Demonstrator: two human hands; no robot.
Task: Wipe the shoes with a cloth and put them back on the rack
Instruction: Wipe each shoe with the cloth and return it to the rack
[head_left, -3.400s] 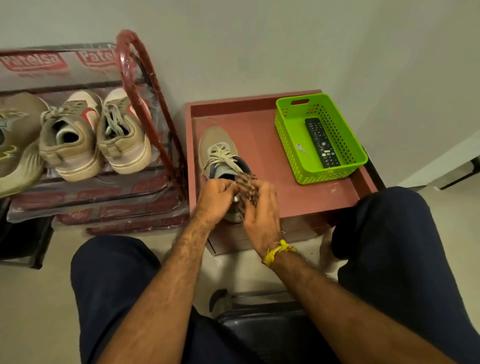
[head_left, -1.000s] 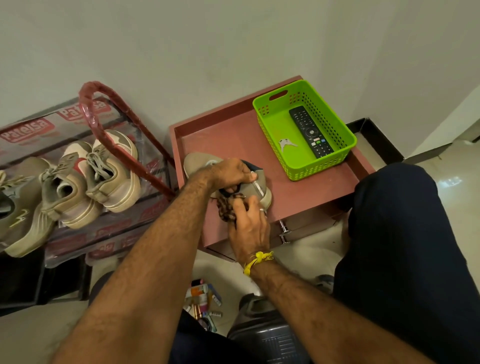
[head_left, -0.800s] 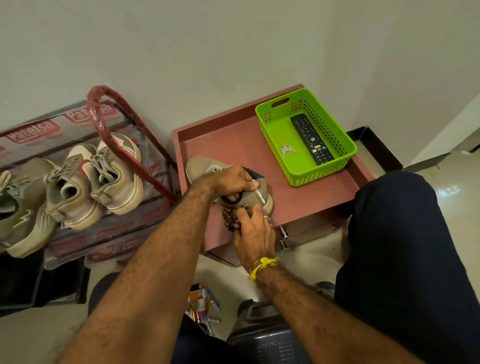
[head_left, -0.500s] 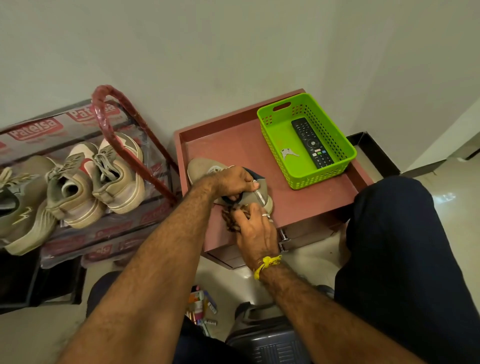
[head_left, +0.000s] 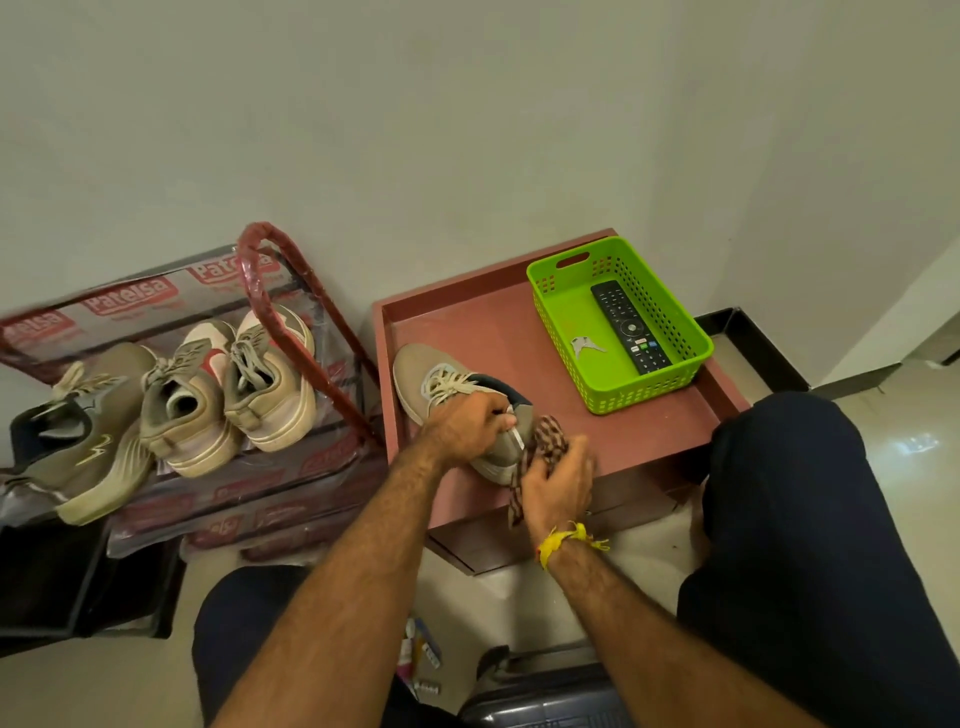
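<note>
Red rack (head_left: 306, 332): metal frame wrapped in printed plastic, to the left of the low table; three shoes sit on its shelf, heels toward the camera.
Reddish-brown table (head_left: 654, 431): a low, lipped top against the wall, carrying the shoe being cleaned and a green basket (head_left: 566, 322).
Tan shoe (head_left: 441, 379): lies on the near left part of the table top, toe pointing away, heel at the table's front edge, well apart from the rack.
How the shoe should handle: likely light, with a soft fabric upper that gives under the fingers and a stiffer sole; the collar and heel counter look like the firmest places to grip, and it seems unlikely to slip or break.
Left hand (head_left: 467, 423): arm reaches in from below, hand on top of the shoe, fingers curled over the dark collar at the opening, gripping it to steady the shoe.
Right hand (head_left: 556, 483): just beside the heel on the right, wrist with a yellow thread (head_left: 563, 538), fingers bunched round the cloth; slightly blurred.
Checked cloth (head_left: 540, 452): soft and limp, brown pattern, pressed against the heel's outer side, with a tail hanging below the hand.
Stage: the heel is judged to be under the wipe; the return to the rack is not yet done.
Remote (head_left: 628, 327): black, lying in the basket beside a small key (head_left: 584, 347).
</note>
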